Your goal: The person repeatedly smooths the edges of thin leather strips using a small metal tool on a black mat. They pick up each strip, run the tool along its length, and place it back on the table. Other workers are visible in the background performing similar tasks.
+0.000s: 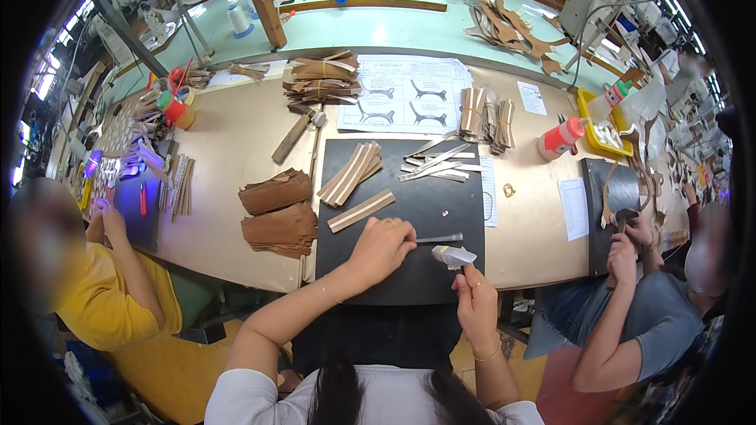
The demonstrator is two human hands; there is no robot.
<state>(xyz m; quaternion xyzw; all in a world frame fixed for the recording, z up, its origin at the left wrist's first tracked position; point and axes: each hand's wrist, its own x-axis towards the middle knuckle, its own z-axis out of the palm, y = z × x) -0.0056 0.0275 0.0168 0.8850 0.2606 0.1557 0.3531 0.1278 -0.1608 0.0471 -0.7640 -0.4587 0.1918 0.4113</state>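
My left hand (pixel 383 245) is closed over the black work mat (pixel 409 279), pinching one end of a slim grey strip-like piece (pixel 439 238) that points right. In my right hand (pixel 476 299), at the mat's right edge, is a short tool with a whitish, plastic-looking wrapped head (pixel 454 256); its exact kind I cannot tell. Just beyond my left hand lies a single brown strip with a pale band (pixel 361 211). Farther up the mat are a fanned group of similar strips (pixel 350 173) and several loose whitish strips (pixel 441 165).
Brown leather stacks (pixel 277 224) sit left of the mat, below a hammer (pixel 295 138). Bundled strips (pixel 323 77) and a printed sheet (pixel 413 94) lie behind it. To the right stand a red bottle (pixel 561 138) and yellow basket (pixel 602 127). Co-workers sit on both sides.
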